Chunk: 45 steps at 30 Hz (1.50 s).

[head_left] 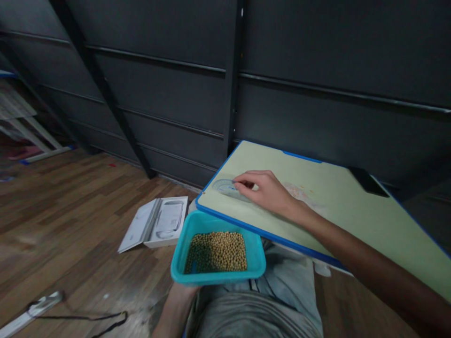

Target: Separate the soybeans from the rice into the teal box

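My left hand [183, 292] holds a teal plastic tray [183, 234] from below, just under the near left edge of the desk; most of the hand is hidden by the tray. The tray is filled with small yellow-brown beans [218, 251]. My right hand [264, 190] rests on the pale green desk top [352, 211] near its left corner, fingertips on a clear plastic protractor [225, 188] lying flat there. A faint scatter of small bits [301, 190] lies on the desk just right of the hand.
The desk has a blue rim [246, 227] and a dark recess [368, 180] at its far right. An open white box [155, 223] lies on the wooden floor to the left. A cable and a flat strip [42, 305] lie at lower left. Dark panelled wall behind.
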Motion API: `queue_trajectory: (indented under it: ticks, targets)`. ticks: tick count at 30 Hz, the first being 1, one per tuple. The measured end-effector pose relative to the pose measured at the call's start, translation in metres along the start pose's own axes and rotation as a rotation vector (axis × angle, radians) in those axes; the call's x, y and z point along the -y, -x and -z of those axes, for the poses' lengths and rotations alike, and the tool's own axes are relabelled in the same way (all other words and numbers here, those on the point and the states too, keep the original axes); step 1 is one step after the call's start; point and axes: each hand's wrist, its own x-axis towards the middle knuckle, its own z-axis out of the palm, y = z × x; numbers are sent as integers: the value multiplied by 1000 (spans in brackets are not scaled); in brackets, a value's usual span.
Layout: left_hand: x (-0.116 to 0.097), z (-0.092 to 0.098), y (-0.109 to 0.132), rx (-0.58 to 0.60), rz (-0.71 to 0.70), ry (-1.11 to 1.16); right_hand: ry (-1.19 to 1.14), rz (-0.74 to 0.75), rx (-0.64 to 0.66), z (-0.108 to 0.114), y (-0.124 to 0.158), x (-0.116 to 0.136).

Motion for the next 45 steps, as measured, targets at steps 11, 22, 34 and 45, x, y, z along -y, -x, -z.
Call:
queue_trajectory:
  ticks: [11, 22, 34, 45]
  targets:
    - [-22, 26, -12, 139, -94, 18, 126, 123, 114, -49, -46, -5]
    - [-11, 12, -1, 136, -28, 20, 118, 155, 69, -6, 9, 13]
    - [6, -11, 2, -130, 10, 20, -10, -298, -225, 64, 40, -105]
    - [12, -4, -8, -102, -172, -220, -92, -337, -126, 56, 52, -108]
